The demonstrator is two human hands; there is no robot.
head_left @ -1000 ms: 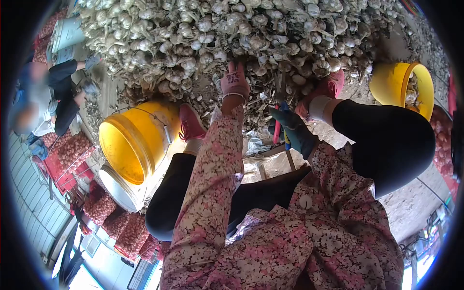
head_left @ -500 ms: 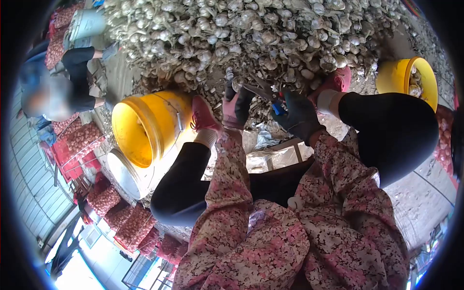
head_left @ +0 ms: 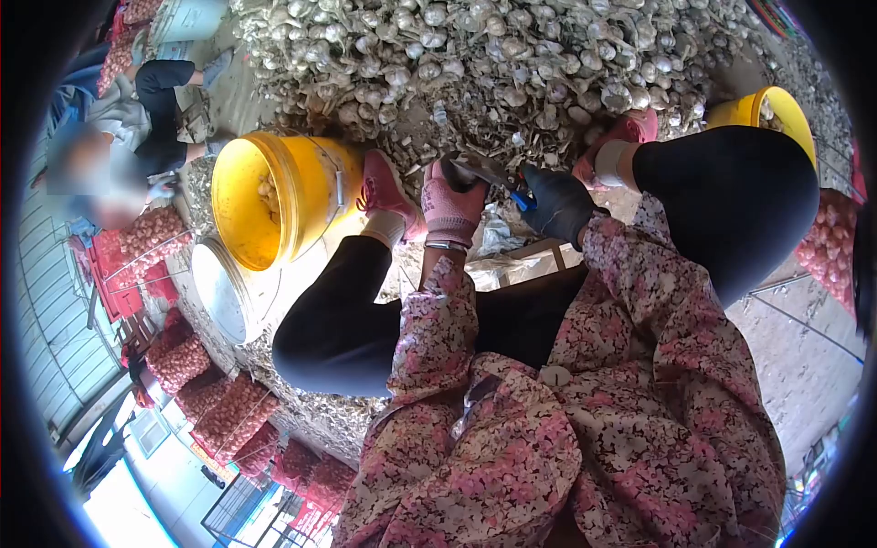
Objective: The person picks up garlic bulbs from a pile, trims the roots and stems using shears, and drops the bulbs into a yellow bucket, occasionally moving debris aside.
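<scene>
**Two gloved hands, one pair of shears, one garlic at the blades**

Your left hand [head_left: 452,205], in a pink glove, has its fingers curled shut around a garlic bulb [head_left: 457,173]; most of the bulb is hidden inside the grip, so its look is hard to tell beyond a pale, dusty top. Your right hand [head_left: 557,203], in a dark glove, has its fingers wrapped tight on the blue handles of the shears [head_left: 498,175], whose grey blades point across to the left hand and meet it at the bulb. Both hands sit between your knees, just above your lap.

Count what lies around you: one great heap of garlic [head_left: 512,64] fills the ground ahead, its bulbs off-white with dry stalks and roots, far too many to number. Two yellow buckets are in view: one yellow bucket [head_left: 265,201] tipped on its side just left of your left foot, with a few bulbs inside, and a second yellow bucket [head_left: 776,114] beyond your right knee. One white bucket [head_left: 224,292] lies below the first yellow one, touching it. Your two pink shoes rest at the heap's edge. At far left another person [head_left: 119,137] crouches beside the heap, and red mesh sacks [head_left: 219,411] of garlic are stacked along the lower left.
</scene>
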